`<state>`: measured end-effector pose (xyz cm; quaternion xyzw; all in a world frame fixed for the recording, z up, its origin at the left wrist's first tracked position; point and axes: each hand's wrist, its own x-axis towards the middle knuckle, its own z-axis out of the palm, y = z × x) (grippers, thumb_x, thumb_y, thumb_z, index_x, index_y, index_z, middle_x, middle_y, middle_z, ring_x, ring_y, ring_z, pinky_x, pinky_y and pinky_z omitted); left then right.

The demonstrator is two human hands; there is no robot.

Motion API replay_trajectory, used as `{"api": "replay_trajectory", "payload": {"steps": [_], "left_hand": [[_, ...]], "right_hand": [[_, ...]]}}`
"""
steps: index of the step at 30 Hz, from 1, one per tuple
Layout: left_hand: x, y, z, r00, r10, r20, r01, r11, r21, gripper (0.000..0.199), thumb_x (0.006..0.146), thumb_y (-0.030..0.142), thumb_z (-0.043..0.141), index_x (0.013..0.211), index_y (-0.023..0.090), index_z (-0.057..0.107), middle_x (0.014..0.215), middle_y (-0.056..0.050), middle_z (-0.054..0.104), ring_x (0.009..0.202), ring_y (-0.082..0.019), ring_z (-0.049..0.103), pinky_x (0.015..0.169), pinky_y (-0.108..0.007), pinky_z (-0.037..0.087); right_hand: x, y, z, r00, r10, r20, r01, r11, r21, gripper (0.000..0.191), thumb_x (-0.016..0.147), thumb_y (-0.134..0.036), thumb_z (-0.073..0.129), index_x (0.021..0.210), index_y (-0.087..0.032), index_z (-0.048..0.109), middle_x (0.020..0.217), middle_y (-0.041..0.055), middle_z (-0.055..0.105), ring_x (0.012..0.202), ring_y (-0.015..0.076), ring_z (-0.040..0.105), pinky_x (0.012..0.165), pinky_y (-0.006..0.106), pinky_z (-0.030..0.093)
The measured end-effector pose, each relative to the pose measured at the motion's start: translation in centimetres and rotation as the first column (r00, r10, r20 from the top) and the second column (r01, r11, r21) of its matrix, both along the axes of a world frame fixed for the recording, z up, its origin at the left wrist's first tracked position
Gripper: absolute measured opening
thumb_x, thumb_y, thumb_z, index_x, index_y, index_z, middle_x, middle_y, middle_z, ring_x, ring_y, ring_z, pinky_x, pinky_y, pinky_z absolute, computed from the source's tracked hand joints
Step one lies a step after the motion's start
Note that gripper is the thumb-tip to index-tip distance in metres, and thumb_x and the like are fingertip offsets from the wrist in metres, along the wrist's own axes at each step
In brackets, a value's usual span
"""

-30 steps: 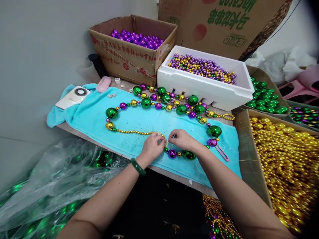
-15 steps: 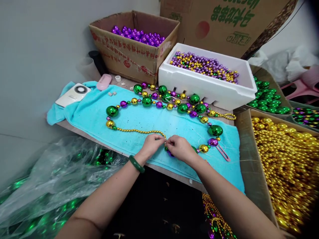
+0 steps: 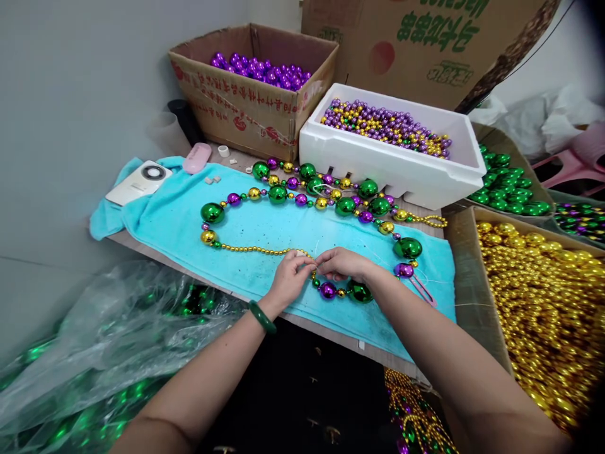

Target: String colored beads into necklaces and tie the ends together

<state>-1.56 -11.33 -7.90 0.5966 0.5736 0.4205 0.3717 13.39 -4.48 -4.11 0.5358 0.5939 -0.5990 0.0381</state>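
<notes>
A looped bead necklace of green, purple and gold beads lies on a turquoise towel. Its thin gold bead strand runs to my left hand, whose thumb and fingers pinch the strand near its end. Touching the same spot from the right, my right hand has its fingertips pinched together; a fine clear thread shows near them, though what they grip is too small to tell. A purple bead and a large green bead lie just below my right hand. A pink threader rests to the right.
Behind the towel stand a cardboard box of purple beads and a white foam box of small mixed beads. Gold beads fill a carton at the right. A phone and a pink case sit at the left.
My right hand has shifted slightly up and turned, uncovering the purple and green beads below it. My left hand still pinches the strand at nearly the same place.
</notes>
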Motion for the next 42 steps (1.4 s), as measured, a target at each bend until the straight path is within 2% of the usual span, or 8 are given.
{"api": "replay_trajectory", "payload": {"steps": [9,21,24,28,30,33,36,42], "left_hand": [[-0.5,-0.8,-0.7,0.995,0.094,0.021,-0.096,0.99,0.099,0.012,0.08,0.024,0.059,0.08,0.017,0.069,0.085,-0.005,0.061,0.084,-0.016,0.056,0.08,-0.03,0.045],[-4.0,-2.5,-1.3,0.885,-0.138,-0.444,0.262,0.937,0.232,0.016,0.084,0.017,0.048,0.081,0.017,0.064,0.093,-0.008,0.06,0.092,-0.02,0.051,0.084,-0.036,0.041],[-3.7,-2.5,-1.4,0.927,-0.111,-0.357,0.197,0.956,0.215,0.017,0.084,0.018,0.049,0.078,0.017,0.065,0.085,-0.007,0.062,0.088,-0.02,0.053,0.082,-0.035,0.041],[-2.1,-2.0,-0.7,0.992,0.053,0.111,-0.056,0.998,0.027,0.013,0.08,0.026,0.057,0.076,0.017,0.065,0.084,-0.006,0.066,0.084,-0.018,0.059,0.072,-0.029,0.045],[-1.0,-1.5,-0.2,0.901,0.157,0.405,-0.091,0.98,-0.177,0.015,0.077,0.03,0.061,0.077,0.016,0.064,0.087,-0.007,0.067,0.082,-0.017,0.06,0.061,-0.025,0.046],[0.3,-0.7,0.4,0.631,0.288,0.72,-0.011,0.932,-0.363,0.014,0.074,0.028,0.063,0.077,0.015,0.059,0.09,-0.007,0.067,0.084,-0.016,0.061,0.055,-0.02,0.045],[0.6,0.1,0.7,0.418,0.332,0.846,0.059,0.919,-0.39,0.013,0.074,0.023,0.063,0.078,0.016,0.053,0.08,-0.005,0.065,0.076,-0.013,0.062,0.052,-0.018,0.044],[0.5,0.7,1.0,0.261,0.378,0.888,0.107,0.903,-0.416,0.013,0.075,0.018,0.062,0.081,0.016,0.051,0.064,0.001,0.056,0.062,-0.01,0.06,0.047,-0.016,0.041]], "right_hand": [[1.0,1.0,0.4,0.966,0.09,0.242,-0.144,0.965,0.217,0.009,0.065,-0.017,0.063,0.072,-0.015,0.069,0.068,0.0012,0.065,0.06,0.01,0.053,0.051,0.019,0.036],[4.8,1.7,0.4,0.829,0.048,0.558,-0.315,0.864,0.393,0.016,0.06,-0.006,0.053,0.065,-0.011,0.068,0.076,0.0156,0.067,0.079,0.0261,0.061,0.064,0.03,0.039],[5.0,1.3,0.7,0.869,0.028,0.494,-0.26,0.875,0.408,0.011,0.06,-0.007,0.054,0.059,-0.013,0.063,0.073,0.0143,0.066,0.078,0.0256,0.061,0.064,0.03,0.04],[4.4,0.5,1.3,0.973,0.02,0.23,-0.112,0.913,0.393,0.005,0.069,-0.02,0.055,0.068,-0.017,0.059,0.088,0.008,0.068,0.081,0.0188,0.061,0.06,0.025,0.042],[3.9,-0.1,1.2,0.988,-0.076,-0.134,0.11,0.958,0.265,0.008,0.07,-0.025,0.056,0.067,-0.018,0.053,0.098,0.0077,0.067,0.086,0.0175,0.061,0.056,0.023,0.041],[3.0,-0.6,0.7,0.738,-0.368,-0.565,0.354,0.925,-0.14,0.016,0.065,-0.025,0.062,0.065,-0.018,0.048,0.086,0.0079,0.067,0.083,0.0175,0.062,0.051,0.021,0.039],[2.2,-0.8,0.2,0.596,-0.528,-0.605,0.425,0.847,-0.32,0.019,0.065,-0.026,0.065,0.069,-0.018,0.047,0.064,0.0024,0.061,0.069,0.0154,0.061,0.046,0.019,0.037],[0.8,-0.7,0.1,0.628,-0.545,-0.556,0.443,0.837,-0.321,0.025,0.064,-0.03,0.064,0.072,-0.02,0.042,0.048,-0.0076,0.041,0.04,0.0081,0.043,0.033,0.016,0.022]]}}
